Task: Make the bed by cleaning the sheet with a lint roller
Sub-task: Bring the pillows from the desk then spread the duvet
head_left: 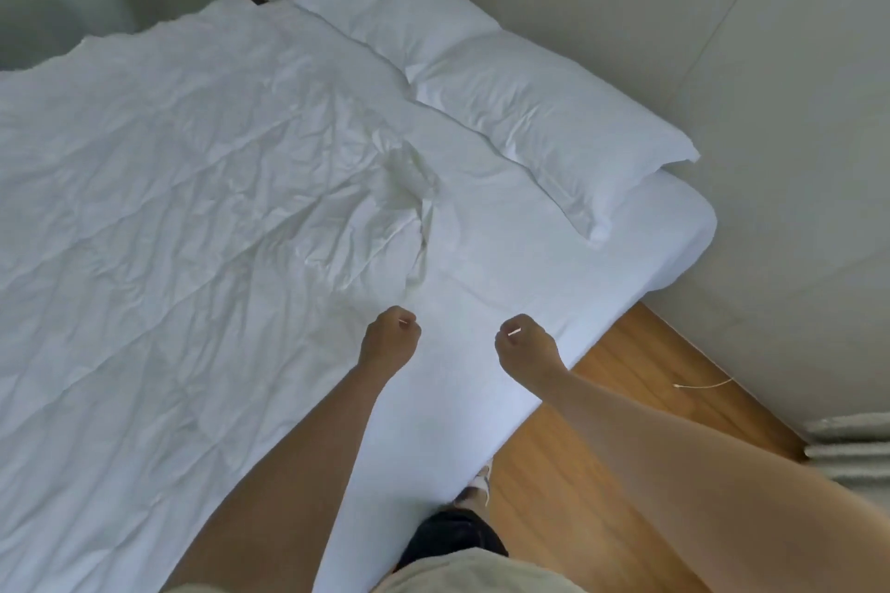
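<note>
- left hand (389,336) over white sheet (505,265), fingers curled into a fist, nothing seen in it
- right hand (525,344) beside it, apart, also curled, holding nothing visible
- crumpled duvet (168,207) covers left of bed; two pillows (539,120) at head (by wall)
- lint roller not seen in view
- wooden floor (602,448) to the right
</note>
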### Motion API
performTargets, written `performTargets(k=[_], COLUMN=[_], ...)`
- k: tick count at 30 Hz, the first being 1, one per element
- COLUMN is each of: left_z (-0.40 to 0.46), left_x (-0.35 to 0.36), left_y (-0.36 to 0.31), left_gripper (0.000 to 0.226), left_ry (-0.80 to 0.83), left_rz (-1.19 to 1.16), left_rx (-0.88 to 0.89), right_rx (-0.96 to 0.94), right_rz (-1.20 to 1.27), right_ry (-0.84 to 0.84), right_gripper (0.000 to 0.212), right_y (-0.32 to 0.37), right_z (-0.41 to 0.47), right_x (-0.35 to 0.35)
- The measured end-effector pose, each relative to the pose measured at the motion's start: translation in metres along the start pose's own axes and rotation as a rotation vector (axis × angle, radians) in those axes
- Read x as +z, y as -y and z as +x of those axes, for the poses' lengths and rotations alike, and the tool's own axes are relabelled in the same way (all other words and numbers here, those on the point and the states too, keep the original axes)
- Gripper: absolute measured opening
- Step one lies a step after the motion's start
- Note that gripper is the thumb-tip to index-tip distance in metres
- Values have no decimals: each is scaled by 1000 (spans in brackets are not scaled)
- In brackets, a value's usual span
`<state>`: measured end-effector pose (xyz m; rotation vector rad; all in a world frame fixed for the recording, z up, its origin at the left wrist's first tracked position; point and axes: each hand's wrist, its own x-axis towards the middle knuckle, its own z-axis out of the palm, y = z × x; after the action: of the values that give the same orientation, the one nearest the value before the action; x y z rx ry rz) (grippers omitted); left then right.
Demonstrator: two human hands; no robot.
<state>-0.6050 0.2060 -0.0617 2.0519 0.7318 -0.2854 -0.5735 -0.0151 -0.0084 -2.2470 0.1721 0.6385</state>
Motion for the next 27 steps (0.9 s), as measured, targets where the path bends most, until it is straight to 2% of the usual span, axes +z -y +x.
performTargets(k=[5, 10, 12, 15, 17, 19, 23, 24, 25, 27], left_z=[87, 141, 159, 180, 195, 208, 197, 187, 176, 153], left_x=[40, 58, 68, 83, 94, 108, 129, 130, 132, 139], left_y=[-33, -48, -46, -50, -55, -56, -83, -99, -120, -169], left_gripper=[31, 54, 67, 78, 66, 44, 32, 27, 24, 32], left_ry=[9, -121, -182, -222, -273, -368, -448, -443, -419, -313], left_rz=[-53, -129, -51, 263, 297, 246, 233, 301, 382, 412], left_rx=[-167, -339, -409, -523, -595, -596, -430, -424, -417, -402], right_rx=[59, 34, 39, 49, 15, -34, -147, -152, -126, -2], right_rz=[-19, -125, -146, -155, -167, -209, -272, -258, -235, -172], right_ry=[25, 156, 192, 247, 308, 389, 510, 541, 589, 745], right_gripper=[13, 12, 14, 15, 16, 16, 13, 21, 37, 72], right_y=[7, 12, 12, 12, 16, 20, 32, 37, 43, 62], right_z=[76, 144, 176, 223, 251, 279, 320, 324, 328, 325], right_x=[-35, -67, -75, -78, -77, -74, -68, -68, -71, -81])
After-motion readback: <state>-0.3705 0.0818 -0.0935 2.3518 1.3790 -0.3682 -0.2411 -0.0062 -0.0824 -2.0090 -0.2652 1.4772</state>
